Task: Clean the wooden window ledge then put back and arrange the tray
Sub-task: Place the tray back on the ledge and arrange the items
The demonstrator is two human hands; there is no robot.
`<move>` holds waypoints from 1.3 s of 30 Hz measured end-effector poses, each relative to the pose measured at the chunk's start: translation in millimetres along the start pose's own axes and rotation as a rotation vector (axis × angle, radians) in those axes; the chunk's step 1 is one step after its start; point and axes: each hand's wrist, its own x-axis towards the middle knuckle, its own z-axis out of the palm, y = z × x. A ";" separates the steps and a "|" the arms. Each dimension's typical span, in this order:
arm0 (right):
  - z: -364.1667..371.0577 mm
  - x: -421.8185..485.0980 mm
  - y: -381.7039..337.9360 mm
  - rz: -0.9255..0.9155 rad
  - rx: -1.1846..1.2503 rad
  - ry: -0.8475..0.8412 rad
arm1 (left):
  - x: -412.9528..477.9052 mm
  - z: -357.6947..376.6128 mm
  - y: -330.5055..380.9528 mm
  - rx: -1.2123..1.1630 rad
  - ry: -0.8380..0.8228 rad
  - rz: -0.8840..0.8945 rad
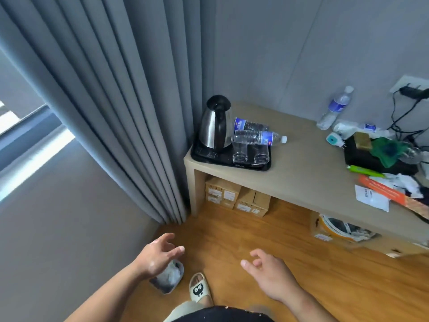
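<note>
Left of the tray [222, 161] and well below it, the person's left hand [157, 256] is hovering, fingers spread, gripping nothing. The tray is sitting on the desk [301, 163] corner, carrying a kettle [214, 126], glasses [240, 152] and toppled bottles [257, 137], so returning and arranging it is apparently waiting. Lower right of it, the right hand [269, 273] is hanging loosely curled, empty.

This looks like a hotel guest room. A built-in beige desk [301, 177] runs along a grey panelled wall [301, 54]. On the desk's left end sits a black hospitality tray [232, 163] with a steel electric kettle [212, 129], two upturned glasses [240, 153] and bottled water [257, 137]. Left of the desk hang floor-length grey curtains [116, 101]. Cardboard boxes [222, 192] sit beneath it on wood flooring [301, 270].
</note>
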 end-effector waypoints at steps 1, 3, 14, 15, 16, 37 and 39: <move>-8.6 10.2 -4.8 0.008 0.005 0.008 | 15.2 -11.4 8.1 -0.001 -0.002 0.003; -25.1 30.2 -12.8 0.019 0.006 0.025 | 43.8 -34.2 23.6 -0.011 0.017 0.011; -129.7 140.1 -30.1 0.015 0.064 0.182 | 154.5 -103.7 115.8 0.028 0.065 -0.009; -138.3 151.9 -30.1 0.015 0.087 0.201 | 165.2 -107.5 122.5 0.041 0.088 -0.024; -147.2 162.9 -30.3 0.017 0.111 0.213 | 178.0 -111.2 128.3 0.047 0.115 -0.032; -220.8 338.1 -25.9 -0.082 0.251 0.447 | 334.4 -113.6 189.0 -0.086 0.273 -0.067; -216.5 341.5 -28.8 -0.087 0.265 0.462 | 334.5 -110.0 193.3 -0.150 0.333 -0.061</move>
